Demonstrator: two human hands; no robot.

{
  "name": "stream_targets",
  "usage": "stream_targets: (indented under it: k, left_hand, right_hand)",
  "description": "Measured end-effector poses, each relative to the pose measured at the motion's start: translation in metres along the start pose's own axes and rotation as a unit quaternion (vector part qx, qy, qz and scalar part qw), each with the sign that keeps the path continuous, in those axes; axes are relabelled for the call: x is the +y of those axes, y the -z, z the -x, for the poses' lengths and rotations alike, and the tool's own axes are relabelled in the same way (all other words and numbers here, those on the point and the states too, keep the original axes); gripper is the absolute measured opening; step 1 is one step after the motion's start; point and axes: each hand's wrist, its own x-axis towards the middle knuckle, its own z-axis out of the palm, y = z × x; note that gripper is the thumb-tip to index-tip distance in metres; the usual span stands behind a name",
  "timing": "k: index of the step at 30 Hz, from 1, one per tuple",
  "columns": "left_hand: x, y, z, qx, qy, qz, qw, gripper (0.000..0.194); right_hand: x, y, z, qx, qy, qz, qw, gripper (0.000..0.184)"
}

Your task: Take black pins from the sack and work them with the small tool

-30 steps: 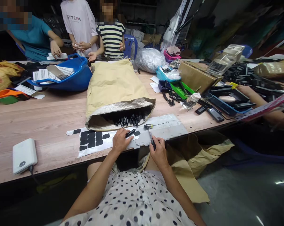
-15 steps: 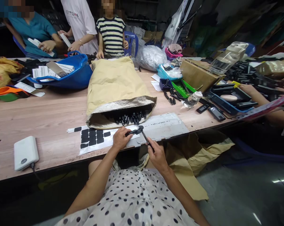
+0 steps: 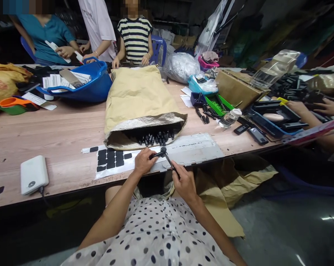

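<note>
My left hand is closed on a small black stick-shaped part at the table's near edge. My right hand grips the handle of a small hammer, whose head rests on the tip of that part. Both sit over a grey plastic sheet. Just beyond lies a tan paper sack on its side, its open mouth full of several more black parts. Left of my left hand is a white sheet with black adhesive pads.
A white power bank with a cable lies at the near left. A blue basket of papers stands at the back left, with people behind it. Trays, a water bottle and black devices crowd the right, where another person's hands work.
The hammer head has swung from lying on the grey sheet to the tip of the black part in my left hand. The view has shifted slightly; the people at the back moved their hands.
</note>
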Motion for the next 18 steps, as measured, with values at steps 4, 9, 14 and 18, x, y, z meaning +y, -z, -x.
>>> stream_targets:
  k: [4,9,14,18]
  left_hand:
    - [0.000,0.000,0.000,0.003,0.004,-0.002,1.000,0.017]
    - [0.002,0.000,0.000,0.007,0.005,-0.002,1.000,0.016]
    - [0.006,0.000,0.001,0.008,0.013,-0.017,1.000,0.015]
    - [0.007,-0.001,0.001,0.010,0.011,-0.024,1.000,0.015]
  right_hand:
    - [-0.004,-0.004,0.001,-0.020,0.003,-0.012,1.000,0.047]
    - [0.001,-0.008,0.002,-0.015,-0.003,-0.019,1.000,0.046]
    - [0.018,0.004,-0.006,0.035,-0.041,0.050,0.997,0.044]
    - [0.037,0.015,-0.012,0.064,-0.104,0.174,0.977,0.042]
